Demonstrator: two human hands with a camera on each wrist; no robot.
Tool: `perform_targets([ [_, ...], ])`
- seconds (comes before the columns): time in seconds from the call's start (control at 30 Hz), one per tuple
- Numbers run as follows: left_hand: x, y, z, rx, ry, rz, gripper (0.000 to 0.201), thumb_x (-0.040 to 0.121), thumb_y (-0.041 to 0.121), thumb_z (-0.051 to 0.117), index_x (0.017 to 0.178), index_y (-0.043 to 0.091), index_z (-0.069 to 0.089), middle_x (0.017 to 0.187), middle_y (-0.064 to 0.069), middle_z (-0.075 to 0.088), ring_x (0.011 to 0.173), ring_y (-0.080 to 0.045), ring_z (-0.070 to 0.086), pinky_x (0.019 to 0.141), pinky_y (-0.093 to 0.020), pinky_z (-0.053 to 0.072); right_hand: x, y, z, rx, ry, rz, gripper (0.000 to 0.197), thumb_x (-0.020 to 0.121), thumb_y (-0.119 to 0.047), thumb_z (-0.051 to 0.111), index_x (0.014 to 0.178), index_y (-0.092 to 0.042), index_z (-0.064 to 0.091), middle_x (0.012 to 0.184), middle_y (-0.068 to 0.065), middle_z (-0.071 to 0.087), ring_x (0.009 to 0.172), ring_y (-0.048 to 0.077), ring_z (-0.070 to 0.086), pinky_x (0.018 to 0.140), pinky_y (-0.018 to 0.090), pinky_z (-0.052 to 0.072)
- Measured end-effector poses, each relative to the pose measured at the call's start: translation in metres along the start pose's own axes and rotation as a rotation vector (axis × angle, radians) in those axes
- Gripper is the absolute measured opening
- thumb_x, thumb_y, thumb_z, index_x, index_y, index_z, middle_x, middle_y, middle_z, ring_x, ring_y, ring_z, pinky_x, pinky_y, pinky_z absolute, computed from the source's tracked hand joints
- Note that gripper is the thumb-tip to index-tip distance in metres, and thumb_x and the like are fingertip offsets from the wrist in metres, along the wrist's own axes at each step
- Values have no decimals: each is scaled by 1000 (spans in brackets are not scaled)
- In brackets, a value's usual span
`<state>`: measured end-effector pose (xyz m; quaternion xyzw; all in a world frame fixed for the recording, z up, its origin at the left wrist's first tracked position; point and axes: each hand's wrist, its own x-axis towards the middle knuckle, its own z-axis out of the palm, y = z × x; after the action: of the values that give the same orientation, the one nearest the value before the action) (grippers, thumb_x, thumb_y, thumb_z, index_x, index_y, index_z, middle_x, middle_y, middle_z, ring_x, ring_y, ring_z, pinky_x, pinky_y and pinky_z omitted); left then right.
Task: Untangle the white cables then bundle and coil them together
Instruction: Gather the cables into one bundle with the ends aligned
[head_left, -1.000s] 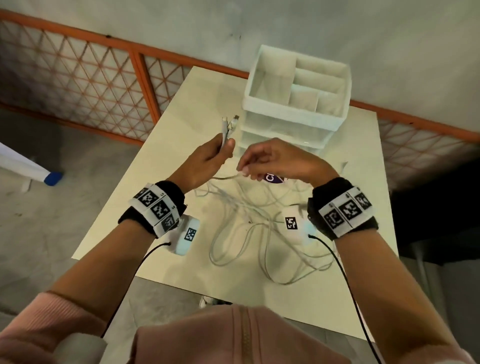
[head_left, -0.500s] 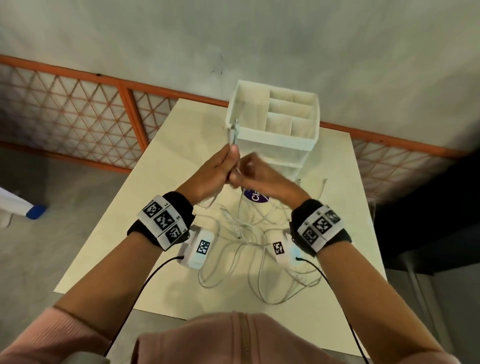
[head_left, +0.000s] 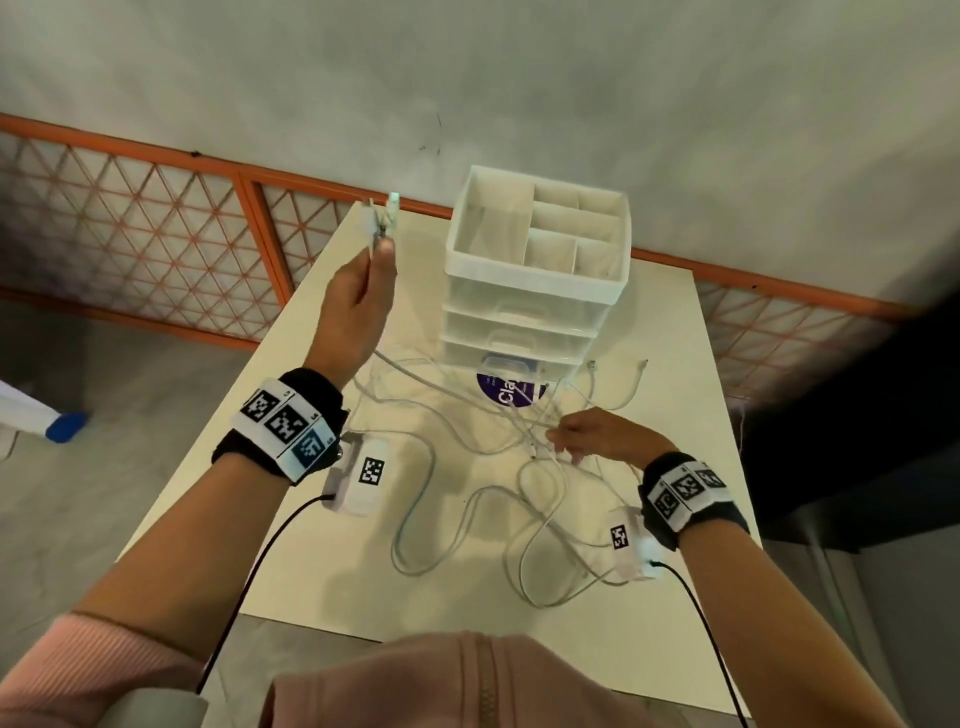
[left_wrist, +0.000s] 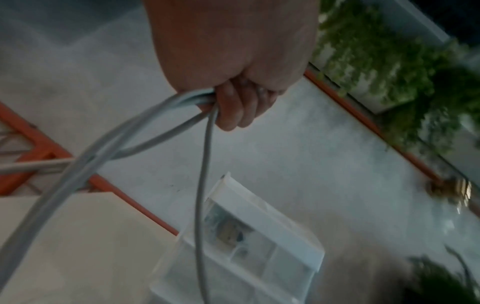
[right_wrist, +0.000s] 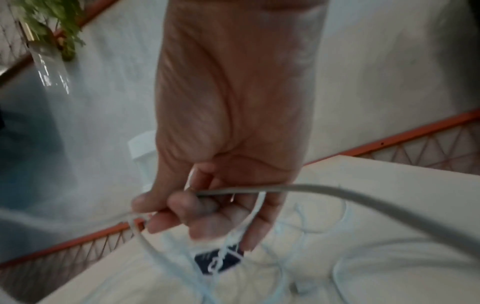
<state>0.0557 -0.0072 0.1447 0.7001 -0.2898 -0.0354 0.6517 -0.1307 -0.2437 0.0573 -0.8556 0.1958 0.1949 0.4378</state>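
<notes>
Several white cables (head_left: 467, 483) lie in tangled loops on the cream table (head_left: 322, 587). My left hand (head_left: 358, 296) is raised above the table's far left and grips a bunch of cable ends, whose plugs (head_left: 382, 218) stick up above the fist. In the left wrist view the curled fingers (left_wrist: 233, 107) close round the cable strands (left_wrist: 145, 133) that hang down. My right hand (head_left: 587, 436) is low over the tangle at the right and pinches cable strands (right_wrist: 324, 189) between thumb and fingers (right_wrist: 182, 207). Taut strands run between both hands.
A white drawer organiser (head_left: 535, 280) with open top compartments stands at the table's far side, close behind the cables. A purple round label (head_left: 506, 392) lies at its foot. An orange lattice railing (head_left: 156, 223) and a grey wall lie beyond the table.
My hands were together by the organiser; now the left has lifted up and away with the plug ends, and the right has dropped down to the right onto the tangle, drawing strands out.
</notes>
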Motion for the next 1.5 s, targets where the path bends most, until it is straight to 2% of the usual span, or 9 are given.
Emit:
perform_targets([
  [0.3,-35,-17,59,234,-640,-113,18,84,25,70,92,9,69,55,17,57,49,6,48,60,-16,37,-34,-90,-29,105,118,-274,40,96,-37,48,91,-4,70,49,-13,30,42,4,24,42,16,23],
  [0.43,-27,-22,55,256,-379,-62,19,91,29,60,73,22,59,68,3,60,61,-5,53,67,-25,41,-44,-92,-41,189,175,-287,42,97,-40,47,86,-5,68,54,-9,28,45,6,22,44,17,22],
  [0.6,-6,-23,19,418,147,12,35,95,33,52,84,0,59,71,-16,60,64,-26,55,51,-23,29,-50,-37,-49,71,224,-121,42,95,-44,46,68,-13,56,54,-3,38,52,11,41,60,20,38],
  [0.7,-2,-39,11,497,189,-129,35,93,34,55,92,-1,63,83,-21,67,79,-36,62,63,-30,38,-50,-12,-53,131,269,-43,39,98,-41,41,76,-13,59,59,-1,37,58,15,42,68,27,42],
  [0.9,-15,-24,42,370,-95,-94,34,87,29,65,119,18,59,58,4,52,53,-1,51,61,-13,39,-48,-59,-59,-24,244,-152,35,100,-34,41,88,-12,65,62,-5,37,54,8,37,58,21,37],
  [1.0,-23,-7,62,202,-478,-34,30,93,29,57,123,26,57,91,25,64,79,14,56,77,-1,37,-45,-93,-49,-60,108,-244,38,98,-37,45,91,-9,70,56,-9,37,48,4,34,52,17,33],
  [1.1,-27,-1,70,155,-649,-96,20,98,22,47,85,16,61,48,25,53,47,8,47,52,-5,34,-46,-107,-48,-10,80,-326,37,98,-35,47,90,-9,72,47,-14,44,48,4,32,51,14,30],
  [1.27,-18,-5,53,279,-368,-16,36,94,34,53,59,32,47,53,11,38,51,-9,32,48,-13,27,-42,-71,-53,16,116,-184,32,95,-32,53,82,-5,63,41,-14,46,45,3,37,55,20,33],
  [1.5,5,-14,22,340,22,25,45,93,40,54,78,-3,53,62,-19,53,61,-26,44,58,-32,30,-26,13,-39,14,171,51,36,96,-36,47,70,-15,61,67,-1,56,69,14,53,72,23,42],
])
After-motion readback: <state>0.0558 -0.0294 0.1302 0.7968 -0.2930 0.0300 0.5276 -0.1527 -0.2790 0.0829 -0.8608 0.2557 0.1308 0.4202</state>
